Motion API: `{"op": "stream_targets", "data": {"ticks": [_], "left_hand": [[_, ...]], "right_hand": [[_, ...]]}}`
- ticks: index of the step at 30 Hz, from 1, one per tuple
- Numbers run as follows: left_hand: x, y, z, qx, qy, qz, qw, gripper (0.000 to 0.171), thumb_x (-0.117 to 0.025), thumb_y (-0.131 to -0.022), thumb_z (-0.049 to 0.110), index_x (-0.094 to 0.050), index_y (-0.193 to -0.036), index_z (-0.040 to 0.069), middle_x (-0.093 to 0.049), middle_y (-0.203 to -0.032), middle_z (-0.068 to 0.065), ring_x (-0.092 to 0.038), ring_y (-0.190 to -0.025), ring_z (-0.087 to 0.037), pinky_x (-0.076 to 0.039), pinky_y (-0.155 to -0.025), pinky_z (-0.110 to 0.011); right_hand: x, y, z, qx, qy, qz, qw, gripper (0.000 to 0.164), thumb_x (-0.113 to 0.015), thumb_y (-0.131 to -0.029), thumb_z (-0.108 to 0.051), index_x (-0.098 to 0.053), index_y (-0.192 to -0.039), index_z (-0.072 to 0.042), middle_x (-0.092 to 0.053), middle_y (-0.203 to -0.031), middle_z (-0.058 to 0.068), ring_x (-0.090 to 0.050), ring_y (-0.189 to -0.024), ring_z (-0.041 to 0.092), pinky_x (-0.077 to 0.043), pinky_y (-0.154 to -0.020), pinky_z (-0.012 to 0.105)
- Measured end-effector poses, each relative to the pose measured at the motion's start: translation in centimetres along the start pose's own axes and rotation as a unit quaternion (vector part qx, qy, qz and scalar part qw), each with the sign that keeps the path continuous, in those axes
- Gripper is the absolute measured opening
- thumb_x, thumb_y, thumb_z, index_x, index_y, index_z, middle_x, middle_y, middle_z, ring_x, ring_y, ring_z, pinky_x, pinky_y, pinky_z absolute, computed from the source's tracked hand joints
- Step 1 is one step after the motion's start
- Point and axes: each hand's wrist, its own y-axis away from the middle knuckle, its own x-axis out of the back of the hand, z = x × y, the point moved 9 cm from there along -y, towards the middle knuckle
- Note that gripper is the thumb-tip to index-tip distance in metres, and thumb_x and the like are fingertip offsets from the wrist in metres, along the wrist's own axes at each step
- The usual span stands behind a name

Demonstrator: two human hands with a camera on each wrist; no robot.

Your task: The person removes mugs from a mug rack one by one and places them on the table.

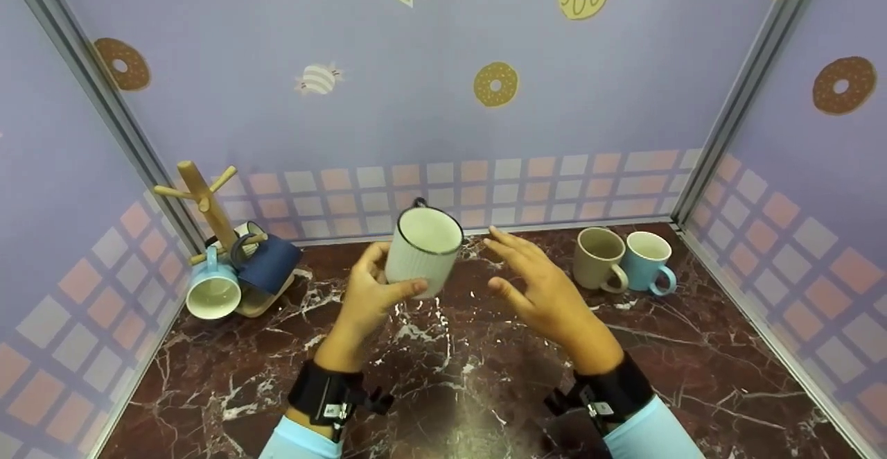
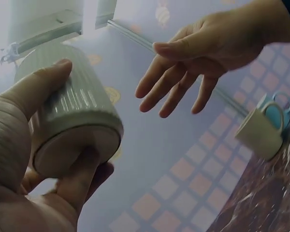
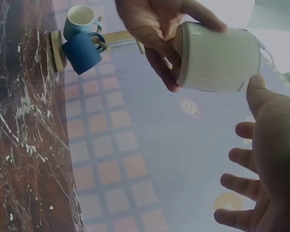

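Note:
A white ribbed mug (image 1: 424, 251) with a dark rim is held up above the table by my left hand (image 1: 371, 292). The thumb lies along its side, and in the left wrist view fingers (image 2: 79, 176) reach under its base. Its dark handle (image 1: 420, 202) points away, toward the back wall. To the right of the mug, my right hand (image 1: 547, 299) is raised with fingers spread and holds nothing. In the right wrist view, its thumb (image 3: 258, 89) appears close by the mug's rim.
At the left stands a wooden mug tree (image 1: 218, 209) carrying a light blue mug (image 1: 213, 296), a dark blue mug (image 1: 270, 263) and a partly hidden white mug. A brown-grey mug (image 1: 596, 261) and another light blue mug (image 1: 644, 265) stand at the back right of the marbled table (image 1: 658, 376).

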Motion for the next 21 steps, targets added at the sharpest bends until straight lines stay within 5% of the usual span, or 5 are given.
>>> {"op": "stream_targets", "data": {"ticks": [6,12,17,21], "left_hand": [[-2.5,0.7,-1.4,-0.022,0.107,-0.097,0.9893,0.086,-0.108,-0.074,0.033,-0.067,-0.144,0.004,-0.072,-0.134,-0.01,-0.073,-0.122,-0.027,-0.068,-0.107,-0.045],[-4.9,1.5,-2.5,-0.026,0.163,-0.182,0.9693,0.066,-0.094,-0.092,0.053,-0.069,-0.14,0.016,-0.076,-0.127,-0.002,-0.077,-0.112,-0.018,-0.069,-0.1,-0.036],[-6.2,2.1,-3.4,-0.01,0.164,-0.217,0.9622,0.076,-0.079,-0.104,0.056,-0.056,-0.155,0.004,-0.077,-0.132,-0.003,-0.078,-0.116,-0.017,-0.068,-0.103,-0.037],[-6.9,2.4,-3.8,0.003,0.169,-0.231,0.958,0.074,-0.067,-0.111,0.055,-0.05,-0.16,0.001,-0.078,-0.133,-0.002,-0.078,-0.117,-0.017,-0.068,-0.104,-0.037]], "right_hand": [[0.2,0.0,0.5,-0.032,-0.052,0.035,0.998,0.06,-0.065,-0.115,-0.038,-0.051,-0.172,-0.026,-0.053,-0.177,0.004,-0.061,-0.154,0.033,-0.051,-0.128,0.063],[0.2,-0.1,0.9,-0.081,-0.17,0.052,0.981,0.053,-0.06,-0.119,-0.021,-0.052,-0.171,-0.018,-0.066,-0.16,0.017,-0.083,-0.108,0.026,-0.071,-0.088,0.043],[0.2,-0.2,1.0,-0.104,-0.229,0.054,0.966,0.048,-0.054,-0.121,-0.017,-0.055,-0.168,-0.014,-0.067,-0.158,0.01,-0.073,-0.096,0.016,-0.064,-0.08,0.027],[-0.1,-0.3,0.9,-0.12,-0.278,0.041,0.952,0.04,-0.052,-0.122,-0.017,-0.062,-0.159,-0.009,-0.072,-0.115,0.011,-0.062,-0.074,0.012,-0.056,-0.065,0.024]]}}
